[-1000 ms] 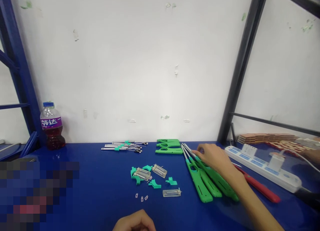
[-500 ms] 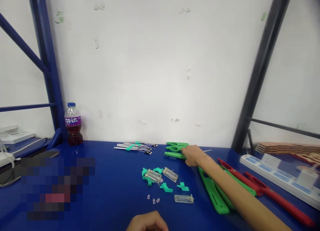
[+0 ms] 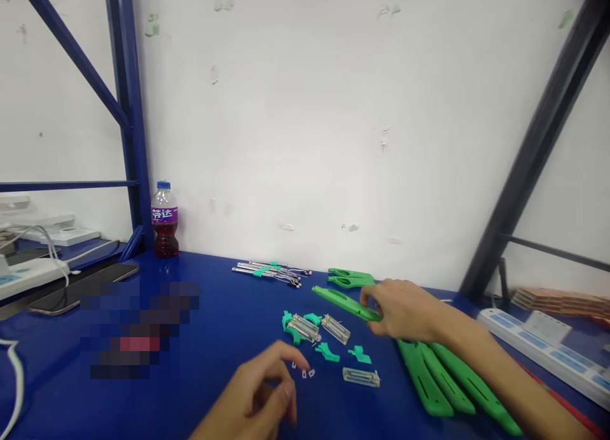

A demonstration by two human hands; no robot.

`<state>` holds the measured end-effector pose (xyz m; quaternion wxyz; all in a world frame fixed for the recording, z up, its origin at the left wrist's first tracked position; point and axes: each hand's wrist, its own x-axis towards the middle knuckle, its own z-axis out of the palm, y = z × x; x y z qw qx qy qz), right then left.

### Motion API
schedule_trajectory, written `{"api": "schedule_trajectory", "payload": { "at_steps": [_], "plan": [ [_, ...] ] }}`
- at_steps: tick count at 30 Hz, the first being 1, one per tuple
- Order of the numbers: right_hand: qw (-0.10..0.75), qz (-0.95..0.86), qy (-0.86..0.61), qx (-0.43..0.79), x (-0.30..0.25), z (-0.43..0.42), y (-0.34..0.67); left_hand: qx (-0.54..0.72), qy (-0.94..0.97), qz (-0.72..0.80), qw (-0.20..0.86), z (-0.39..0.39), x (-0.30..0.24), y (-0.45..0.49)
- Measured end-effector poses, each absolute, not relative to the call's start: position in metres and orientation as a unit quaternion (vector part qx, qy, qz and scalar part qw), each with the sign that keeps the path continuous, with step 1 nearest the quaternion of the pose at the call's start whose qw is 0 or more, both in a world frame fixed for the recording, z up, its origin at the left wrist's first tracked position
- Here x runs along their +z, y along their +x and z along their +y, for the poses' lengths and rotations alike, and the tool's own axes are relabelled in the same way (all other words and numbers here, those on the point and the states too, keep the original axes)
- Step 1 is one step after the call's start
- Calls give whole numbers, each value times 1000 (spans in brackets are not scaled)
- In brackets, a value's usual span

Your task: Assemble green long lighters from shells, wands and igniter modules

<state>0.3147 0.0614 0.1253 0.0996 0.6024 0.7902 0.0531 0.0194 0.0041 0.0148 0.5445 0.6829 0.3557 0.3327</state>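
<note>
My right hand [image 3: 405,310] pinches one end of a flat green plastic shell half [image 3: 340,300] and holds it just above the blue table [image 3: 214,326]. Two more green shell halves [image 3: 351,278] lie behind it near the wall. My left hand [image 3: 257,395] hovers low at the front with its fingers loosely curled and apart, holding nothing, just short of the tiny white clips [image 3: 302,371]. Between the hands lie teal trigger pieces [image 3: 328,351] and clear plastic tanks [image 3: 361,377].
Three assembled green lighters [image 3: 448,380] lie under my right forearm. Metal tubes with wires [image 3: 269,272] lie near the wall. A purple-labelled bottle [image 3: 164,221] stands at the back left, a phone [image 3: 83,287] at the left, a white power strip [image 3: 548,348] at the right.
My right hand left the assembled lighters, reached to the stack of green shell halves and lifted one toward me. My left hand rose into view and opened. The view swung left.
</note>
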Motion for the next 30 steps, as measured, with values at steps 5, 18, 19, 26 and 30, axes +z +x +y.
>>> {"api": "schedule_trajectory", "payload": {
  "at_steps": [5,18,19,26,30],
  "plan": [
    [68,837,542,36,119,-3,268,291,747,476,363,11,30,-17],
    [81,863,495,-61,89,-17,237,153,798,489,316,14,23,-43],
    [82,853,510,-81,89,-17,238,152,802,485,313,15,22,-44],
    [88,811,556,-159,87,-14,242,138,841,456,255,15,24,-49],
    [47,809,558,-178,87,-12,254,133,847,455,242,15,30,-49]
  ]
}}
